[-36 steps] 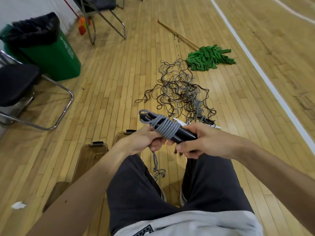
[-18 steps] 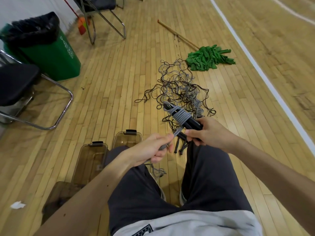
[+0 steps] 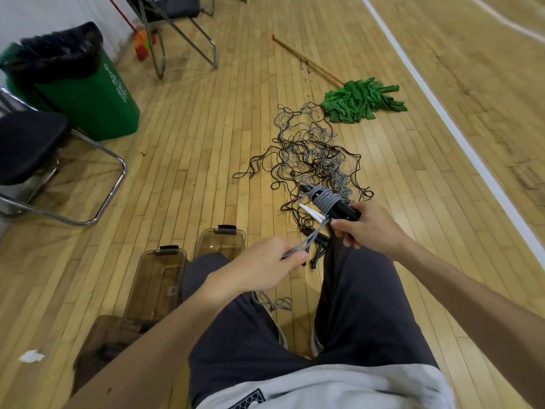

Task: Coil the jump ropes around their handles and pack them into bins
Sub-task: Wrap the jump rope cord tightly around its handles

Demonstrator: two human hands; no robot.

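Two black handles (image 3: 345, 211), wound with grey rope (image 3: 324, 199), are held over the floor (image 3: 206, 143) by the right hand (image 3: 372, 229), its grip curled round them. The left hand (image 3: 262, 270) pinches the rope's loose tail taut in its grip, beside the brown bins (image 3: 153, 276); tangled ropes (image 3: 309, 154) lie ahead.

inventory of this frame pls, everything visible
jump rope: 1, grey cord coiled on black handles, held over the pile
rope pile: 1 tangle, grey and dark cords, floor ahead
loose handles: a few, black, floor by the right knee
white handle: 1, white, under the coil
bins: 3, smoky brown, floor at left
mop: 1, green head, wooden stick, beyond the pile
trash can: 1, green, black liner, far left
chairs: 2, black seats, left and top
paper scrap: 1, white, bottom left
left hand: pinches the grey cord
right hand: grips the black handles
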